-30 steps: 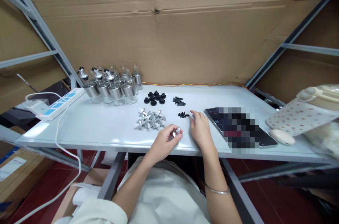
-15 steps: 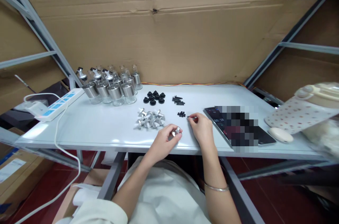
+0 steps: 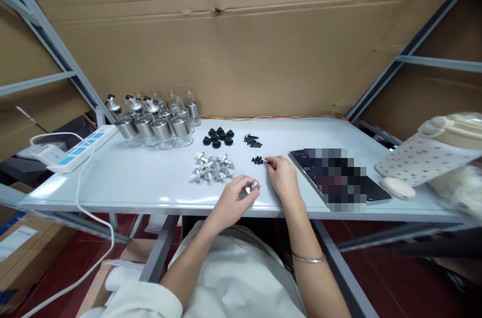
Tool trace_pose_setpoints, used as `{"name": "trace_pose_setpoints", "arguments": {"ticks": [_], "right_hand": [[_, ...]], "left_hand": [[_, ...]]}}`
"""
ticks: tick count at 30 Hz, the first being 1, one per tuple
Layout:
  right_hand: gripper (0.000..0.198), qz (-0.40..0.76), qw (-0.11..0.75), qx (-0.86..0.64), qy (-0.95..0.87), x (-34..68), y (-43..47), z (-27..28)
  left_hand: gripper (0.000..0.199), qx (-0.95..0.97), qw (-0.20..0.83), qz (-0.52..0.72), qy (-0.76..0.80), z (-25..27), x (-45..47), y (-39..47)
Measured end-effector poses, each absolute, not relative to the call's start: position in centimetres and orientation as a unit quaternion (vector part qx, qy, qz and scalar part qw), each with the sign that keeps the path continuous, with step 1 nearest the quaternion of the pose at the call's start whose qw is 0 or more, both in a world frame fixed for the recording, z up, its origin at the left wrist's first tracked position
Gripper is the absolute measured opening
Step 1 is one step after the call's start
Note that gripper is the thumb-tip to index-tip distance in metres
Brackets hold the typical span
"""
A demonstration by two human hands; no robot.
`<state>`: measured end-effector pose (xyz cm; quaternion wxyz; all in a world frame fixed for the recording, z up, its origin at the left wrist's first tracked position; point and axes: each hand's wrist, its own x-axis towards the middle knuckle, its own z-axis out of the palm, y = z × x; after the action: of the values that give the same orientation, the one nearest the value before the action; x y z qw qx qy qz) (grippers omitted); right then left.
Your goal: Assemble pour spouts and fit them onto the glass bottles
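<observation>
My left hand [image 3: 236, 198] is closed on a silver pourer top [image 3: 253, 187], held between thumb and fingers just above the table's front part. My right hand [image 3: 281, 173] is pinched, its fingertips down at the right side of a small cluster of tiny black caps [image 3: 257, 160]. Whatever sits between those fingertips is too small to make out. Left of my hands lies a pile of silver pourer tops [image 3: 213, 168] with white stems. Behind that pile are several black ribbed stoppers [image 3: 218, 137], and to their right some thin black lever-like pieces [image 3: 252, 141].
Glass bottles with steel sleeves [image 3: 162, 130] stand at the back left, a few with pourers fitted. A power strip [image 3: 83, 150] lies at the left edge. On the right are a tablet-like screen [image 3: 376, 191], a cream oval object [image 3: 398, 187] and a dotted jug [image 3: 414, 162].
The right hand has shifted slightly toward the back, and its fingertips sit closer beside the tiny black caps. My left hand still holds the pourer top in nearly the same place.
</observation>
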<state>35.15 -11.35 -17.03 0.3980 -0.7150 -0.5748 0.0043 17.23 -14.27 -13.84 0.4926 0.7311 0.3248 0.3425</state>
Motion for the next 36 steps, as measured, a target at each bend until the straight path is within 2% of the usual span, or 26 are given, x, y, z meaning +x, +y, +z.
{"name": "trace_pose_setpoints", "arguments": {"ticks": [5,17,36], "right_hand": [[0.030,0.011,0.432,-0.701,-0.568,35.15,-11.78,-17.54],[0.015,0.005,0.409,-0.720,-0.560,35.15,-12.02,-17.38],[0.026,-0.008,0.416,-0.708,-0.571,35.08,-11.46,-17.37]], "left_hand": [[0.014,0.736,0.486,0.339,0.328,-13.68,17.20,-14.33],[0.013,0.735,0.487,0.342,0.325,-14.02,17.20,-14.28],[0.015,0.732,0.489,0.340,0.332,-13.87,17.25,-14.34]]}}
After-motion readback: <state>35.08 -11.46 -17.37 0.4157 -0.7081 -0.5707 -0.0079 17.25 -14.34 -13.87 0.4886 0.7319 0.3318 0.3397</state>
